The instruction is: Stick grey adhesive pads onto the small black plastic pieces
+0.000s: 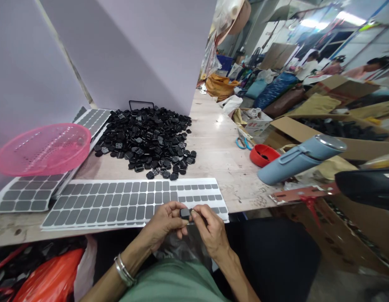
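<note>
Just above the table's front edge, my left hand (167, 220) pinches a small black plastic piece (185, 213) between thumb and fingers. The fingertips of my right hand (210, 226) close on the right side of that same piece; whether they also hold a sticker is too small to tell. Beneath and beside my hands lies a white sheet of grey rounded stickers (119, 201), with part of its right side peeled off. Behind the sheet spreads a big heap of black plastic pieces (150, 134).
A pink basket (43, 147) rests on more sticker sheets (27, 195) at the left. To the right are blue scissors (243, 143), a red bowl (263, 155) and a tilted blue flask (298, 159). Cardboard boxes (285, 126) and several people stand beyond. A grey-lilac panel (134, 54) closes the back.
</note>
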Demonstrator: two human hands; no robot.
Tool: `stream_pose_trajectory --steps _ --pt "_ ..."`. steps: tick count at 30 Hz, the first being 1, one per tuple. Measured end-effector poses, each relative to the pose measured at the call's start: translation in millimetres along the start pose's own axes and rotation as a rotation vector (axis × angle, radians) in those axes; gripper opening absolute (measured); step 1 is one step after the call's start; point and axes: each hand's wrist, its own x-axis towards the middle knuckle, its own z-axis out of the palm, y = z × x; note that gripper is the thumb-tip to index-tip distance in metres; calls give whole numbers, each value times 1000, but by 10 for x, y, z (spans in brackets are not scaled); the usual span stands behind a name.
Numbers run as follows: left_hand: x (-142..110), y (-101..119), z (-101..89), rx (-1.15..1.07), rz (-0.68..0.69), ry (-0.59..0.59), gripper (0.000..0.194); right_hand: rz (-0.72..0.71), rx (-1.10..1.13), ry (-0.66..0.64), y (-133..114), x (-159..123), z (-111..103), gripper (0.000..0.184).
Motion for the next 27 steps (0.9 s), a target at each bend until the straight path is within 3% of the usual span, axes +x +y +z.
stream_pose_trajectory --steps 11,27 --pt "30 -29 -1 -52 -4 12 49 7 -33 105 30 11 -53 12" --pt "2 -12 3 -3 15 7 42 5 -45 11 -40 13 -7 17"
